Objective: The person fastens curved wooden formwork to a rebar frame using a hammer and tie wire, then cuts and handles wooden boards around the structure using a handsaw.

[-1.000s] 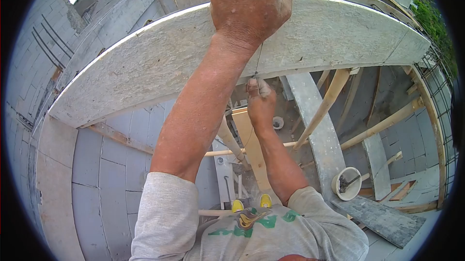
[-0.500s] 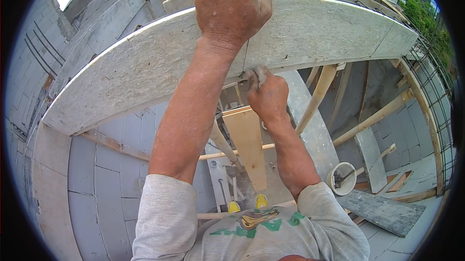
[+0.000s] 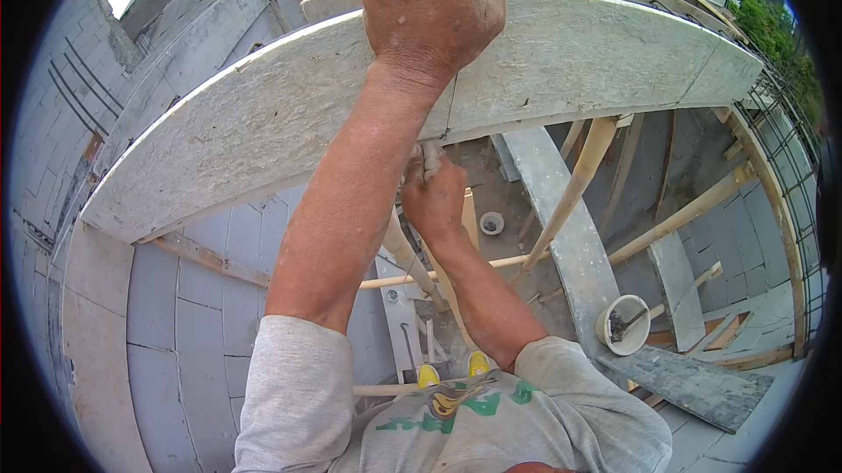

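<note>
Grey block walls (image 3: 197, 315) stand below and behind the board (image 3: 263, 122), with greenery (image 3: 763, 25) beyond its right end. Pale and rough-faced, the board spans the view in front of the person. At its upper edge the left hand (image 3: 434, 15) is closed in a fist; I cannot tell what, if anything, its fingers grip. A thin line (image 3: 453, 100) runs down the board's face, near the left wrist, to the lower edge. Just under that edge is the right hand (image 3: 434, 197), fingers bent; whether they are closed on something I cannot tell. Below the board's right half are a pole (image 3: 579, 183), a plank (image 3: 570, 218) and a white bucket (image 3: 624, 304) holding a tool.
</note>
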